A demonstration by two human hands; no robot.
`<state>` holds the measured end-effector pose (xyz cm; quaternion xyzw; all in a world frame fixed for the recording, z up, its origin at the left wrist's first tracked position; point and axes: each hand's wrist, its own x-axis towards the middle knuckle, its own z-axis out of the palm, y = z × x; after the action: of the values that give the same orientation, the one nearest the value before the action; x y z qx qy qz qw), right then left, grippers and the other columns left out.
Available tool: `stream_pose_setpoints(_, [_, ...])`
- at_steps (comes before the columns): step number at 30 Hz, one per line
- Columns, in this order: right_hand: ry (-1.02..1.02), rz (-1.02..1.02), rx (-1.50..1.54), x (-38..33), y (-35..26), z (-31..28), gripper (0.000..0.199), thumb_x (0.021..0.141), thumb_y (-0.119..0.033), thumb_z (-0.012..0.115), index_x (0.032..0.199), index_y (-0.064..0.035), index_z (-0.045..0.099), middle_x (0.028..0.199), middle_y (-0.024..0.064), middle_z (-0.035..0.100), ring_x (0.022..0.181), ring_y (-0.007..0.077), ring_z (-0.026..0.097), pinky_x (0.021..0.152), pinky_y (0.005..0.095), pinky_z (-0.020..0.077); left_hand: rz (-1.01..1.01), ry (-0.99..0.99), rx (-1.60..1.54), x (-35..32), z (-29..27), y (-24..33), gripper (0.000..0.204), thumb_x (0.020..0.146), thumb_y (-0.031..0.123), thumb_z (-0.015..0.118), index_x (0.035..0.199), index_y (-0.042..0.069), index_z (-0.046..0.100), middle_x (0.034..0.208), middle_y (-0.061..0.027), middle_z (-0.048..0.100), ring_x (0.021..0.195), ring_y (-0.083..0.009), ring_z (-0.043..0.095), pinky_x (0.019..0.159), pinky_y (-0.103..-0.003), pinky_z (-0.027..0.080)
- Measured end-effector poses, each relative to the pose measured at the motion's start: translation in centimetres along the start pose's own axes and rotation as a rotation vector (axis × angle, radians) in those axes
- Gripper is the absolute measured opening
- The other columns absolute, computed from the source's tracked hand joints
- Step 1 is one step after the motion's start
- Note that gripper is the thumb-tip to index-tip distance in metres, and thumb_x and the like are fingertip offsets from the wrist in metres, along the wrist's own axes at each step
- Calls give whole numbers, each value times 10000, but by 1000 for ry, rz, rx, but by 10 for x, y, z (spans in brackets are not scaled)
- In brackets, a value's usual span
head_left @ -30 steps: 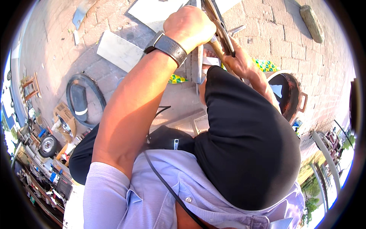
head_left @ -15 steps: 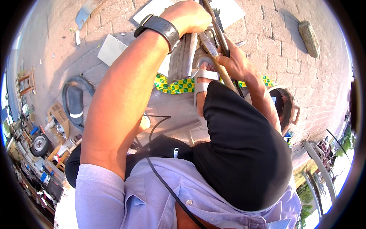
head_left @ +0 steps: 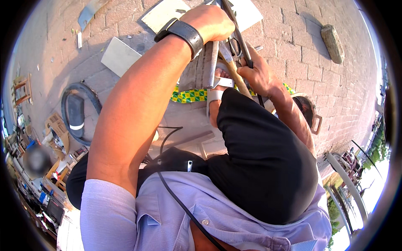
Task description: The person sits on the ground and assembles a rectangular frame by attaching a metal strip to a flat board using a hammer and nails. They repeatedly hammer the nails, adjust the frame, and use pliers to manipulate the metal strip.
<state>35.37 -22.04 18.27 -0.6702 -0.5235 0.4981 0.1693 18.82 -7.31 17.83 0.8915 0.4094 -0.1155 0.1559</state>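
Note:
My left hand [head_left: 209, 21], below a black wrist strap, is closed in a fist above a grey ridged metal piece [head_left: 196, 73]. What its fingers wrap round is hidden. My right hand [head_left: 260, 77] is closed at the lower end of a long dark handle [head_left: 239, 37], which slants up past the left fist. Close to this hand a wooden-handled tool [head_left: 237, 76] runs down beside my sandaled foot [head_left: 220, 83]. Between the two hands shows a dark metal loop [head_left: 235, 48]. Pale flat boards [head_left: 161, 16] lie on the paving under the work.
A green-yellow checked strip [head_left: 190, 96] lies by my foot. A rubber tube coil [head_left: 69, 109] sits left, and a round pan [head_left: 305, 108] is beyond my right forearm. A stone [head_left: 333, 44] rests far right. A black cable [head_left: 167, 138] crosses near my lap.
Most of the ground has shifted slightly left in view. My left fist sits a little lower and further right; both hands keep their closed grip.

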Motion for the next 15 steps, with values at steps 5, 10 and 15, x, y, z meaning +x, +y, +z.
stream_pose_setpoints(5, [-34, 21, -59, 3, -1, 1, 648, 831, -155, 604, 1428, 48, 454, 1106, 305, 661, 1040, 418, 654, 924, 455, 505, 156, -17, 177, 7, 11, -14, 204, 837, 93, 624, 919, 48, 804, 941, -225, 752, 872, -390, 756, 765, -455, 622])
stream_pose_setpoints(10, [-18, 4, -53, 3, 2, 5, 557, 826, -146, 603, 1336, 51, 495, 1078, 311, 653, 1022, 429, 652, 912, 462, 507, 244, -45, 282, 10, 15, -17, 207, 844, 90, 619, 925, 50, 805, 948, -221, 754, 881, -387, 756, 766, -449, 624])
stream_pose_setpoints(15, [7, 11, -70, 0, 3, 6, 521, 837, -159, 599, 1305, 51, 507, 1068, 318, 650, 1031, 455, 653, 917, 479, 502, 192, -41, 243, 3, 12, -11, 215, 852, 92, 618, 944, 47, 808, 966, -212, 758, 895, -381, 758, 770, -452, 626])
